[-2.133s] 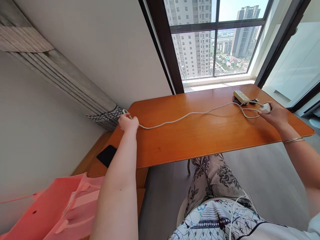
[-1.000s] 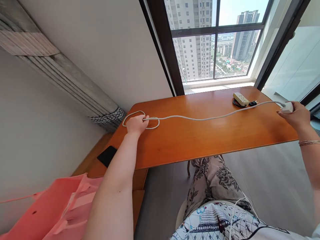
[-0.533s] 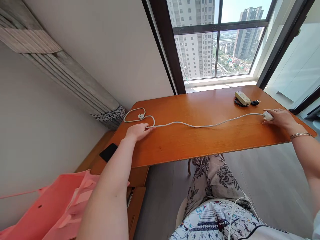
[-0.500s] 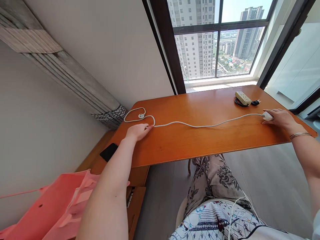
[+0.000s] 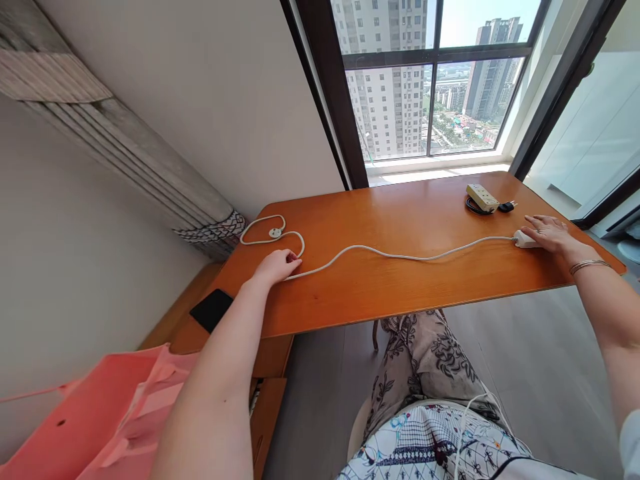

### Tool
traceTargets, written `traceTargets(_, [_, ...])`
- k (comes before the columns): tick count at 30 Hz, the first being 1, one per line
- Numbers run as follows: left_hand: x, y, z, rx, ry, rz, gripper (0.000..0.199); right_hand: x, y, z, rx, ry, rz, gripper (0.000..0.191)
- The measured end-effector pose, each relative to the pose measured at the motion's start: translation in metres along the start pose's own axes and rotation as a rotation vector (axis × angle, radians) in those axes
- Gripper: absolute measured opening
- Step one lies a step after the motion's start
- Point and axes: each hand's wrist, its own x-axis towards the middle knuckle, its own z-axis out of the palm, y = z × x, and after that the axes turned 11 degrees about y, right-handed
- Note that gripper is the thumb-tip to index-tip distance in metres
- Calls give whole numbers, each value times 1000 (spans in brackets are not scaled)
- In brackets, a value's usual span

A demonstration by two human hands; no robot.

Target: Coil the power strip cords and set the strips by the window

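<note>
A long white extension cord (image 5: 385, 253) runs in a wavy line across the wooden desk. At the left, my left hand (image 5: 277, 267) pinches it between thumb and fingers, close to the desktop. Beyond that hand, the cord loops round to a round white plug (image 5: 275, 233) lying on the wood. The cord's right end enters a white socket block (image 5: 525, 239), partly hidden beneath my right hand (image 5: 550, 235). That hand lies over the block with its fingers stretched out and apart.
Near the desk's (image 5: 400, 287) far right corner lies a beige power strip (image 5: 483, 198) with a coiled black cord and plug. A black phone-like slab (image 5: 212, 310) is beside my left forearm. A pink bag (image 5: 115, 407) stands at lower left; a window (image 5: 435, 100) is behind.
My left hand has drawn its part of the cord towards the desk's near edge, bending it. My right hand's fingers have shifted from around the socket block to lying spread over it.
</note>
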Motion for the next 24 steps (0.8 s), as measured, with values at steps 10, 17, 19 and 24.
traceTargets(10, [4,2,11,10,43,-3,29,44,-96,21,51,70,12,64])
traceTargets(17, [-6,-25,11,-120,284,-477,30,60,-120,35,97,126,161,71])
traceTargets(19, [-7,-33,12,-167,307,-580,32,63,-120,37,111,116,199,71])
traceTargets(24, [-1,-20,12,-208,417,-436,32,73,-120,41,79,70,288,80])
